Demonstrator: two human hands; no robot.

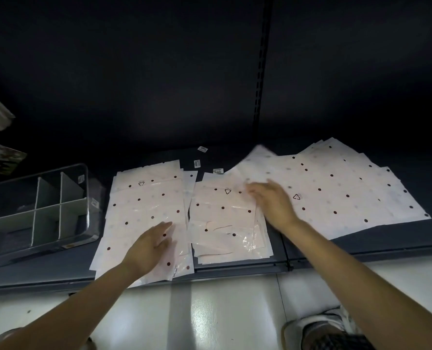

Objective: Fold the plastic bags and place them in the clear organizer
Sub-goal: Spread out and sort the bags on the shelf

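On a dark shelf (65,263) lie three groups of pale pink plastic bags with dark dots. The left stack (144,205) lies near the clear organizer (36,210), which stands at the left of the shelf and has white dividers (60,210) that make several compartments. The left hand (150,246) rests flat on the near part of this stack, with the fingers straight and released. The middle stack (225,223) lies just beside it, and the right hand (273,200) reaches over its right edge; the fingers are blurred, so I cannot tell if they grasp a bag. The right pile (336,188) is spread wide and fanned. A black triangle recycling mark (296,197) is printed on the bags. Small white labels (202,149) stick on the shelf at the far side, too small to read.
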